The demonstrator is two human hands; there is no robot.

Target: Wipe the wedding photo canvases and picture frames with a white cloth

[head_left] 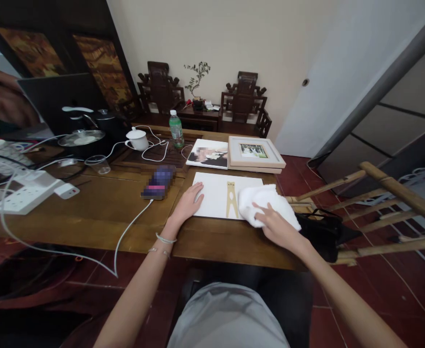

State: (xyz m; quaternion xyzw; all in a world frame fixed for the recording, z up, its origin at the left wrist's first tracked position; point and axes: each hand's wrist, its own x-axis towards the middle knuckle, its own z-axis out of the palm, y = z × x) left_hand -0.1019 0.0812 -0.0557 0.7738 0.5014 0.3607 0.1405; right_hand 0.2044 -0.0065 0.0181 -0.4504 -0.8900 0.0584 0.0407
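A white rectangular panel [212,195] lies flat on the wooden table in front of me, with a tan A-shaped piece [230,200] on its face. My left hand [190,200] rests on the panel's left edge, fingers stretched out and holding nothing. At the panel's right side my right hand [270,222] grips a bunched white towel [266,200], pressing it down over that edge. The towel hides the panel's right part. Just behind the panel are a photo print [208,153] and a light wooden picture frame [276,153] stacked on another.
Left on the table [100,203] are a phone [158,183] on a white cable, a power strip [27,193], a clear cup [99,164], a lidded white cup [137,139], a green bottle [176,129] and a laptop [60,101]. A bamboo chair [397,193] stands right. Another person's arm shows far left.
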